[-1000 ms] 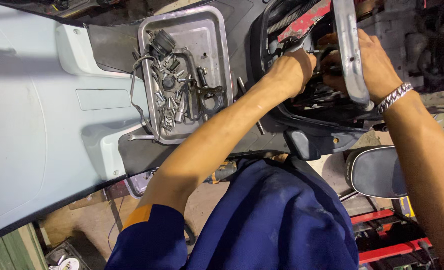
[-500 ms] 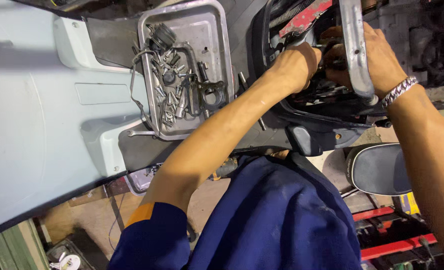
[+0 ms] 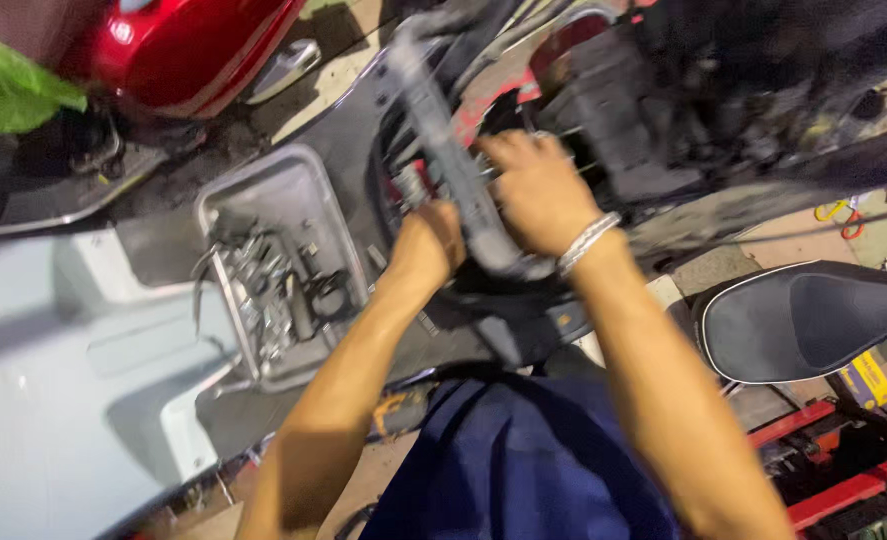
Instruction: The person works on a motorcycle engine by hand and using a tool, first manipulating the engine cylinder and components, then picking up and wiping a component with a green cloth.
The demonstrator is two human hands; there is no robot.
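Both hands shifted along grey bar [image 3: 454, 160]

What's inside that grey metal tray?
The grey metal tray holds a blurry heap of small metal parts and tools. What lies underneath the heap is covered, and single pieces are too blurred to name.

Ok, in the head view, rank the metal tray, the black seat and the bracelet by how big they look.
1. Tray and seat: look alike, no ranking; the seat is cut off by the frame edge.
2. Bracelet, smallest.
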